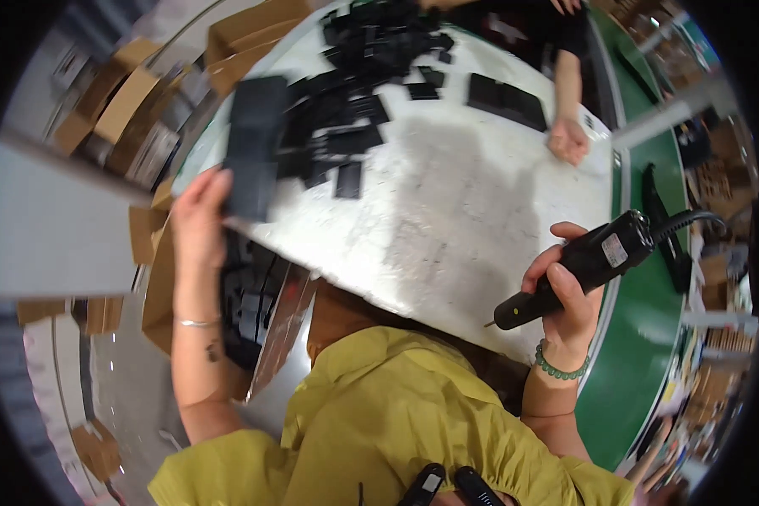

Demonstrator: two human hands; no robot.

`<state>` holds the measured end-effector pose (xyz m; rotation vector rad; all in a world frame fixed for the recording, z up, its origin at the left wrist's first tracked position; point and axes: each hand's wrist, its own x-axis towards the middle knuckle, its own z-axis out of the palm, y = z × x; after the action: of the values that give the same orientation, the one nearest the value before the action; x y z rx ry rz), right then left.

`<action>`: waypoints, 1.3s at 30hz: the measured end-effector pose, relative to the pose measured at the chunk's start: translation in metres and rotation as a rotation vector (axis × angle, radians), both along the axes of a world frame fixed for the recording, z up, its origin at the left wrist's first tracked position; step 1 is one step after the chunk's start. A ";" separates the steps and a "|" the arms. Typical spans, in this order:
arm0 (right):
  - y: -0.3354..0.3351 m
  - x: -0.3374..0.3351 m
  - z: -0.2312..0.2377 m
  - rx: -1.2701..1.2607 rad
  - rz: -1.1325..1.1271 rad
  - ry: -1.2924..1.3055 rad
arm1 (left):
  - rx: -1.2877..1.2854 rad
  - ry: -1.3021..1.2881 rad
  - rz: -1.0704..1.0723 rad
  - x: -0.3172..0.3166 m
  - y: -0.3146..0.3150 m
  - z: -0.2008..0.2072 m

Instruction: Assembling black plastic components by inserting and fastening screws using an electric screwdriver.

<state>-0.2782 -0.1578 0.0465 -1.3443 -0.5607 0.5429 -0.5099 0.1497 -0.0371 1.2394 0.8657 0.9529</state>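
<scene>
At the table's left edge my left hand is closed on the lower end of a long, flat black panel, its fingers partly hidden. A heap of black rectangular parts lies just right of the panel. My right hand wraps round a black electric screwdriver, whose thin bit points left and down over the table's near right edge. The screwdriver's cord runs off to the right.
The white table has a worn top. Another black panel lies at its far side, beside a co-worker's hand. A green surface borders it on the right. Open cardboard boxes stand at the left.
</scene>
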 end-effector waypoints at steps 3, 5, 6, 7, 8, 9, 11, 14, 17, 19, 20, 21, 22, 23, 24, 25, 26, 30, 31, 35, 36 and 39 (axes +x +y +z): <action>-0.009 0.010 0.002 0.065 -0.101 -0.008 | 0.060 0.538 0.043 -0.071 0.075 -0.029; -0.021 0.017 0.004 0.090 -0.157 -0.024 | 1.028 1.065 0.294 -0.046 0.064 -0.017; -0.027 0.017 0.004 0.080 -0.188 -0.052 | 1.160 0.969 0.305 -0.008 0.053 0.002; -0.033 0.017 0.006 0.073 -0.212 -0.068 | 1.288 0.878 0.322 0.033 0.032 0.031; -0.041 0.018 0.007 0.093 -0.236 -0.072 | 1.312 0.653 0.201 0.075 0.019 0.046; -0.049 0.018 0.008 0.095 -0.267 -0.078 | 1.154 0.458 -0.023 0.117 0.000 0.055; -0.060 0.017 0.011 0.177 -0.333 -0.054 | 1.033 0.383 -0.535 0.186 -0.022 0.055; -0.072 0.009 0.013 0.191 -0.389 -0.052 | 1.223 0.411 -0.707 0.285 -0.037 0.019; -0.091 0.007 0.016 0.167 -0.482 -0.055 | 1.344 0.554 -0.604 0.355 -0.028 -0.013; -0.105 0.007 0.021 0.199 -0.538 -0.071 | 1.496 0.764 -0.618 0.377 -0.017 -0.017; -0.112 0.009 0.021 0.193 -0.558 -0.069 | 1.316 0.726 -0.821 0.383 -0.007 -0.016; -0.113 0.010 0.021 0.213 -0.575 -0.060 | 1.349 0.624 -0.750 0.383 -0.003 -0.020; -0.116 0.011 0.020 0.202 -0.594 -0.070 | 1.311 0.677 -0.705 0.379 -0.011 -0.018; -0.118 0.016 0.019 0.204 -0.602 -0.087 | 1.307 0.666 -0.665 0.373 -0.019 -0.015; -0.119 0.020 0.018 0.239 -0.594 -0.059 | 1.269 0.671 -0.683 0.364 -0.026 -0.010; -0.118 0.026 0.010 0.260 -0.594 -0.076 | 1.237 0.676 -0.692 0.355 -0.032 -0.008; -0.116 0.030 0.008 0.286 -0.614 -0.092 | 1.261 0.634 -0.685 0.343 -0.037 -0.003; -0.123 0.056 -0.008 0.469 -0.737 -0.214 | 1.241 0.452 -0.780 0.271 -0.088 0.030; -0.124 0.065 -0.013 0.514 -0.778 -0.247 | 1.239 0.403 -0.858 0.247 -0.103 0.037; -0.113 0.103 -0.030 0.508 -0.873 -0.309 | 1.051 0.379 -1.201 0.173 -0.170 0.034; -0.113 0.109 -0.033 0.510 -0.868 -0.297 | 1.039 0.401 -1.235 0.166 -0.176 0.026; -0.103 0.116 -0.036 0.497 -0.849 -0.289 | 1.012 0.452 -1.221 0.152 -0.180 0.010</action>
<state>-0.1626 -0.2608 0.0107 -1.0520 -0.2782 -0.4667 -0.3581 -0.0299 -0.0268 2.4516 -0.2571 0.0073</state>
